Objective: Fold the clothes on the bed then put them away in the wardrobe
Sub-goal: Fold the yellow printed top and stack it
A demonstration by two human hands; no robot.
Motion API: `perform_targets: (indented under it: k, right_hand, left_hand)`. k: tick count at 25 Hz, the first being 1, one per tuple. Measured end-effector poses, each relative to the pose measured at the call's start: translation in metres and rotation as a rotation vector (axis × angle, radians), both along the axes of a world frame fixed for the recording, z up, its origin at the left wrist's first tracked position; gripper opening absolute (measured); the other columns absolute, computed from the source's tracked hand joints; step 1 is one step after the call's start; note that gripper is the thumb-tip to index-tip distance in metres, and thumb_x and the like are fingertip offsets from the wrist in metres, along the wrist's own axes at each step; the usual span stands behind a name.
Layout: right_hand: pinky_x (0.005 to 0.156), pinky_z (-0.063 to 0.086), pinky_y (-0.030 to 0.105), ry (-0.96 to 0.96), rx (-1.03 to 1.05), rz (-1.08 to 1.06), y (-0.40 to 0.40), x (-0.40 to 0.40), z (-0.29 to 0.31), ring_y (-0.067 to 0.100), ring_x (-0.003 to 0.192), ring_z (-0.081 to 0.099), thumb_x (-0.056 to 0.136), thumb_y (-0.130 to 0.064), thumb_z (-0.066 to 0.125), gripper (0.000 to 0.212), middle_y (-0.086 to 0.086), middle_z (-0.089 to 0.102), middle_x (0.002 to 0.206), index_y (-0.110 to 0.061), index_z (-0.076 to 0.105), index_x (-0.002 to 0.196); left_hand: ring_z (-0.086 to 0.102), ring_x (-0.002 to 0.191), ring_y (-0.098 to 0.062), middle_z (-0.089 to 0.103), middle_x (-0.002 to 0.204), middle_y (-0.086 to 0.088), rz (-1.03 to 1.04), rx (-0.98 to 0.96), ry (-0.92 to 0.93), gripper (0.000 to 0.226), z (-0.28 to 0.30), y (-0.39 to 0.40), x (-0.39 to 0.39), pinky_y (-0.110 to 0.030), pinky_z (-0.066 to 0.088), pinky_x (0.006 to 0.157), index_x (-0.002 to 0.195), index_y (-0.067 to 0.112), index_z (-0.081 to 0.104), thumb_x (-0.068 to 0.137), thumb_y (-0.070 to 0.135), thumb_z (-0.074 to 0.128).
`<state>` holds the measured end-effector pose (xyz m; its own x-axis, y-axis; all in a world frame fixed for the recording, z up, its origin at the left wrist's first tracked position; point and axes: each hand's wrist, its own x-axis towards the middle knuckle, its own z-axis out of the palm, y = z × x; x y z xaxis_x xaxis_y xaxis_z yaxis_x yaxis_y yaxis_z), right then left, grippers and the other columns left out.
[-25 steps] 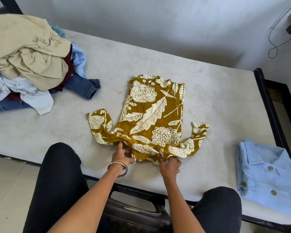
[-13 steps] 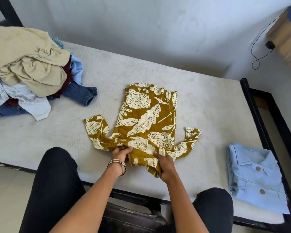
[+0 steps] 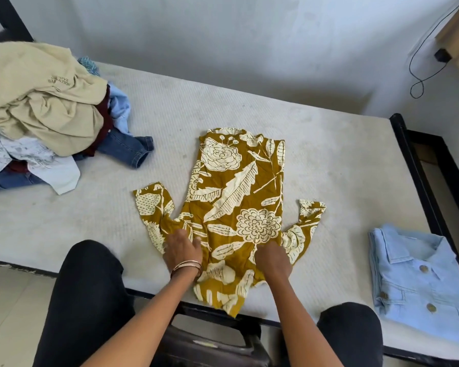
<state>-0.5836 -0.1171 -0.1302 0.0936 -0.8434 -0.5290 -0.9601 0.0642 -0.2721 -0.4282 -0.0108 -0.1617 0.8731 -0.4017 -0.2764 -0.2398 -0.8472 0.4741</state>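
A mustard top with a cream flower print (image 3: 239, 186) lies flat in the middle of the mattress (image 3: 329, 160), both sleeves spread out sideways. Its near end hangs over the bed's front edge. My left hand (image 3: 182, 247), with bangles on the wrist, rests flat on the fabric where the left sleeve joins the body. My right hand (image 3: 272, 256) is at the right sleeve joint; its fingertips dig into the cloth and creases gather there. A folded light blue denim jacket (image 3: 419, 282) lies at the bed's right end.
A heap of unfolded clothes (image 3: 43, 115), beige on top with jeans and white pieces beneath, fills the bed's left end. The black bed frame (image 3: 419, 165) borders the right side. My knees in black trousers sit against the front edge. A cable hangs on the wall at the right.
The bunched near end of the top has been let go and now lies spread toward me over the bed's edge. Both hands have moved up to the sleeve joints.
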Motion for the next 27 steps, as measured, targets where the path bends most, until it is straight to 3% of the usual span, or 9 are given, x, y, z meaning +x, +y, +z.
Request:
perform_targets:
  k: [3, 6, 9, 12, 15, 18, 22, 24, 27]
  right_hand:
    - [0.074, 0.044, 0.033, -0.083, -0.086, 0.216, -0.052, 0.039, -0.011, 0.033, 0.108, 0.061, 0.097, -0.022, 0.048, 0.024, 0.013, 0.065, 0.114, -0.006, 0.060, 0.112]
    - [0.089, 0.047, 0.038, -0.148, -0.115, 0.413, -0.094, 0.074, -0.039, 0.033, 0.112, 0.055, 0.095, -0.015, 0.050, 0.026, 0.015, 0.061, 0.121, -0.006, 0.057, 0.118]
    - [0.101, 0.040, 0.040, -0.215, -0.232, 0.447, -0.145, 0.105, -0.060, 0.030, 0.124, 0.046, 0.096, -0.014, 0.053, 0.036, 0.013, 0.055, 0.133, -0.009, 0.054, 0.131]
    - [0.096, 0.045, 0.041, -0.333, -0.416, 0.211, -0.219, 0.130, -0.079, 0.029, 0.119, 0.051, 0.095, -0.014, 0.056, 0.030, 0.012, 0.060, 0.126, -0.008, 0.060, 0.124]
    - [0.094, 0.041, 0.037, -0.363, -0.486, 0.008, -0.283, 0.140, -0.092, 0.032, 0.121, 0.045, 0.093, -0.006, 0.054, 0.038, 0.015, 0.054, 0.130, -0.004, 0.053, 0.131]
    - [0.099, 0.037, 0.045, -0.260, -0.545, -0.244, -0.326, 0.152, -0.104, 0.035, 0.125, 0.039, 0.097, -0.016, 0.053, 0.041, 0.019, 0.047, 0.135, -0.002, 0.045, 0.134]
    - [0.101, 0.029, 0.049, -0.068, -0.505, -0.401, -0.353, 0.171, -0.109, 0.035, 0.126, 0.035, 0.098, -0.032, 0.052, 0.034, 0.017, 0.042, 0.131, -0.006, 0.051, 0.121]
    - [0.101, 0.027, 0.048, -0.077, -0.508, -0.427, -0.361, 0.173, -0.109, 0.034, 0.127, 0.034, 0.098, -0.024, 0.052, 0.025, 0.015, 0.043, 0.130, -0.008, 0.056, 0.116]
    - [0.091, 0.036, 0.042, -0.204, -0.581, -0.452, -0.372, 0.163, -0.099, 0.031, 0.117, 0.050, 0.100, -0.015, 0.045, 0.019, 0.012, 0.057, 0.121, -0.009, 0.055, 0.114]
  left_hand:
    - [0.051, 0.120, -0.029, 0.041, 0.141, -0.012, -0.398, -0.041, -0.040, 0.047, -0.005, -0.054, 0.031, -0.038, 0.049, 0.092, 0.131, 0.011, 0.048, 0.090, 0.028, 0.063]
    - [0.039, 0.135, -0.027, 0.018, 0.158, -0.004, -0.604, 0.060, -0.040, 0.057, -0.022, -0.106, 0.055, -0.036, 0.041, 0.105, 0.143, 0.015, 0.036, 0.092, 0.024, 0.059]
    - [0.040, 0.133, -0.025, 0.026, 0.154, -0.003, -0.687, 0.017, -0.148, 0.050, -0.044, -0.160, 0.090, -0.036, 0.039, 0.105, 0.140, 0.020, 0.041, 0.093, 0.026, 0.058]
    - [0.045, 0.126, -0.024, 0.047, 0.137, -0.004, -0.491, -0.165, -0.201, 0.037, -0.057, -0.227, 0.145, -0.035, 0.044, 0.101, 0.129, 0.016, 0.055, 0.092, 0.016, 0.058]
    - [0.049, 0.116, -0.033, 0.048, 0.129, -0.015, -0.191, -0.288, -0.217, 0.032, -0.067, -0.283, 0.206, -0.038, 0.045, 0.094, 0.122, 0.009, 0.060, 0.090, 0.008, 0.057]
    - [0.048, 0.116, -0.037, 0.051, 0.127, -0.017, 0.096, -0.268, -0.079, 0.036, -0.085, -0.319, 0.254, -0.039, 0.039, 0.099, 0.119, 0.013, 0.065, 0.086, 0.027, 0.065]
    - [0.050, 0.110, -0.032, 0.064, 0.107, -0.004, 0.138, -0.242, -0.131, 0.018, -0.093, -0.340, 0.247, -0.043, 0.043, 0.086, 0.092, 0.025, 0.071, 0.084, 0.040, 0.065]
    - [0.055, 0.106, -0.031, 0.067, 0.104, -0.004, 0.184, -0.283, -0.162, 0.015, -0.095, -0.345, 0.253, -0.041, 0.045, 0.083, 0.095, 0.019, 0.067, 0.091, 0.030, 0.057]
    - [0.064, 0.100, -0.028, 0.070, 0.102, -0.007, 0.313, -0.376, -0.096, 0.015, -0.087, -0.353, 0.284, -0.036, 0.052, 0.086, 0.096, 0.012, 0.068, 0.092, 0.019, 0.055]
